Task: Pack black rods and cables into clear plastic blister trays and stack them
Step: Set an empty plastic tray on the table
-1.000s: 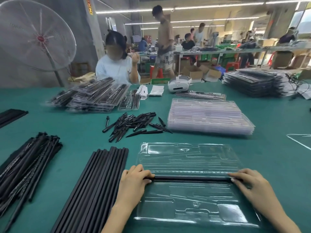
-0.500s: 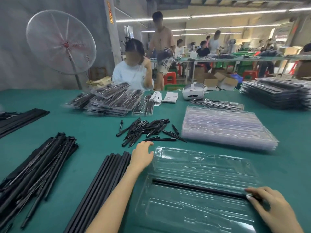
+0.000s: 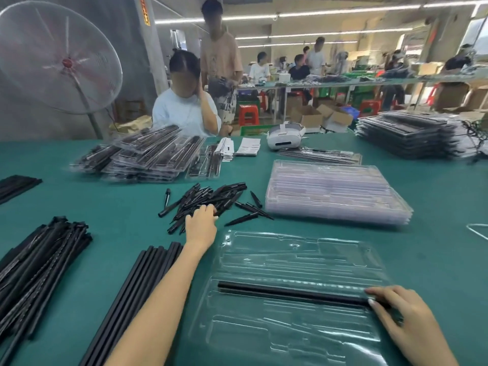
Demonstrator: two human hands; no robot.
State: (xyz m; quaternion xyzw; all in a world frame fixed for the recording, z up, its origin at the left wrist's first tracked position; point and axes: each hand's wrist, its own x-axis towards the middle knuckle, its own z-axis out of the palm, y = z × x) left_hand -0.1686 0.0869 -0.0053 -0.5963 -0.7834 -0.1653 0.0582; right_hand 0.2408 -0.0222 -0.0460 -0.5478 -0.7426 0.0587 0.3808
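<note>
The left hand (image 3: 200, 224) curls its fingers into the pile of short black pieces (image 3: 211, 200); best to pinch just one. The right hand (image 3: 401, 315) presses flat fingertips on the rod (image 3: 290, 293) seated in the tray (image 3: 303, 260).

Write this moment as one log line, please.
left hand: reaching into pointed black pieces | right hand: pressing black rod into clear blister tray

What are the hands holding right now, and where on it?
The right hand presses the right end of the black rod seated in the clear tray. The left hand reaches into the pile of short black pieces; any grip is hidden.
</note>
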